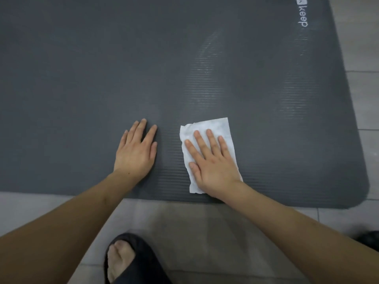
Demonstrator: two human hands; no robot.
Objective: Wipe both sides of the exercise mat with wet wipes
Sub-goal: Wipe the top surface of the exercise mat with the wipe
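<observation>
A dark grey ribbed exercise mat (86,74) lies flat on the floor and fills most of the view, with a white "keep" logo (302,19) near its far right corner. A white wet wipe (213,125) is spread on the mat close to its near edge. My right hand (211,160) presses flat on the wipe with straight, spread fingers. My left hand (137,152) rests flat on the bare mat just left of the wipe, fingers straight. Faint damp streaks shine on the mat beyond the wipe.
Light grey floor tiles (184,226) border the mat's near edge and right side. My foot in a black slipper (127,261) stands on the tiles below the mat. A dark object (369,238) peeks in at the right edge.
</observation>
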